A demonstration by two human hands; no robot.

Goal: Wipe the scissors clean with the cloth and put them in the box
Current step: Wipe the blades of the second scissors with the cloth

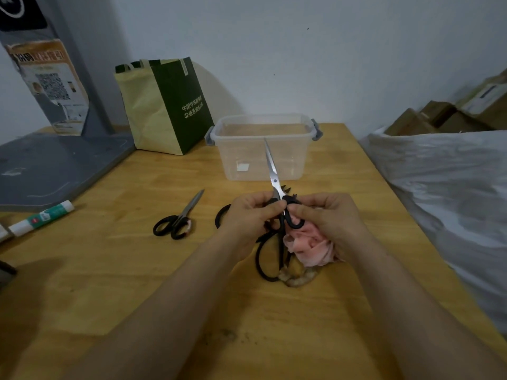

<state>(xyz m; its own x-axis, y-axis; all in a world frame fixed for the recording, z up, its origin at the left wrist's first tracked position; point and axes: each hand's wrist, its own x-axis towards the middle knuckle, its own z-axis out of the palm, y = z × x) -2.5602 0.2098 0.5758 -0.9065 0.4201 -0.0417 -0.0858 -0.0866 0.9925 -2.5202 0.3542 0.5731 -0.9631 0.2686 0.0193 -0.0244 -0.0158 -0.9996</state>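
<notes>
Over table (109,270): left hand (247,215) pinches scissors (273,171) handle; right hand (329,218) grips cloth (310,246).

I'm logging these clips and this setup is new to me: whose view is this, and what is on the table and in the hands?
There is no robot: a camera on a person's head looks down at their own bare hands. The left hand and right hand together hold scissors by the handles, blades pointing toward the clear box. The right hand also grips a pink cloth. On the wooden table are a second pair, a larger pair under the hands, a glue stick and a bag.
</notes>
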